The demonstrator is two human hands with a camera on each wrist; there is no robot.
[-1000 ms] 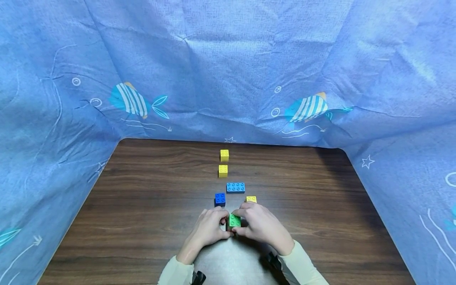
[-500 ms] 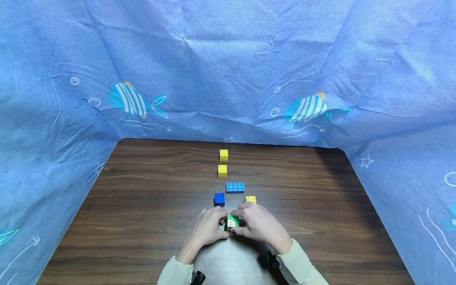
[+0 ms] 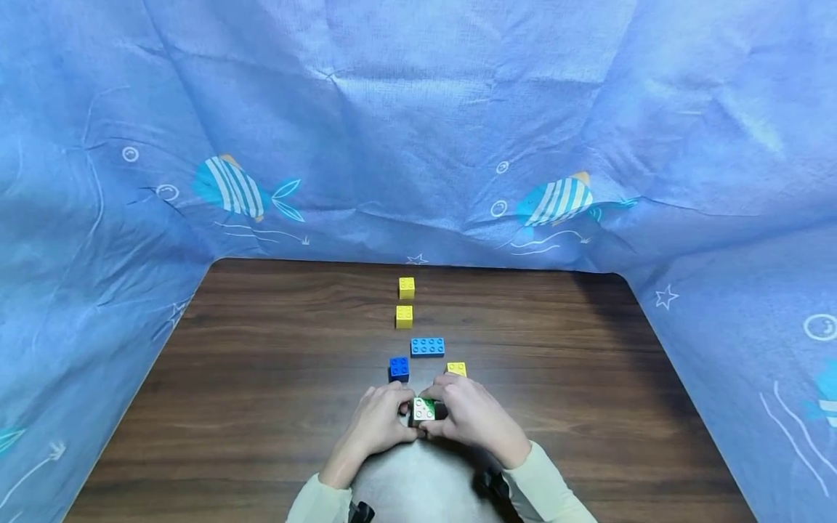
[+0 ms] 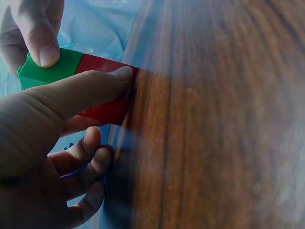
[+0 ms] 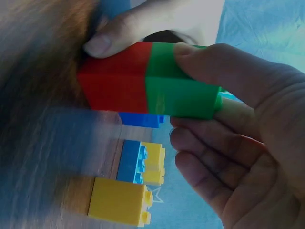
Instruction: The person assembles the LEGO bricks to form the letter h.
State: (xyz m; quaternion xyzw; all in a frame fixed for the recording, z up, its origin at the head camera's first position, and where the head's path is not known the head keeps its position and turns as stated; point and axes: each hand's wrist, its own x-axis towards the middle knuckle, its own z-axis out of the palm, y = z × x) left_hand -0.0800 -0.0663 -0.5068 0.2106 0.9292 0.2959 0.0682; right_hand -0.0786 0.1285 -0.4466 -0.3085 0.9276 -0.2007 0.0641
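Observation:
A green brick [image 3: 425,409] joined to a red brick [image 5: 114,83] is held between both hands just above the near middle of the wooden table [image 3: 261,378]. My left hand [image 3: 386,420] pinches the red brick [image 4: 107,102] with thumb and fingers. My right hand [image 3: 472,415] grips the green brick [image 5: 180,93], thumb on top and fingers below. In the left wrist view a right fingertip presses the green brick [image 4: 47,71]. In the head view the red part is hidden by the fingers.
Beyond the hands lie a dark blue brick [image 3: 399,368], a yellow brick [image 3: 456,369], a long light blue brick [image 3: 428,347] and two more yellow bricks [image 3: 404,317] [image 3: 407,288] in a line. Blue fish-print cloth [image 3: 418,131] walls the table on three sides.
The joined bricks have tilted between my hands, so the green top now catches the light. Both hands stay in the same spot, still gripping.

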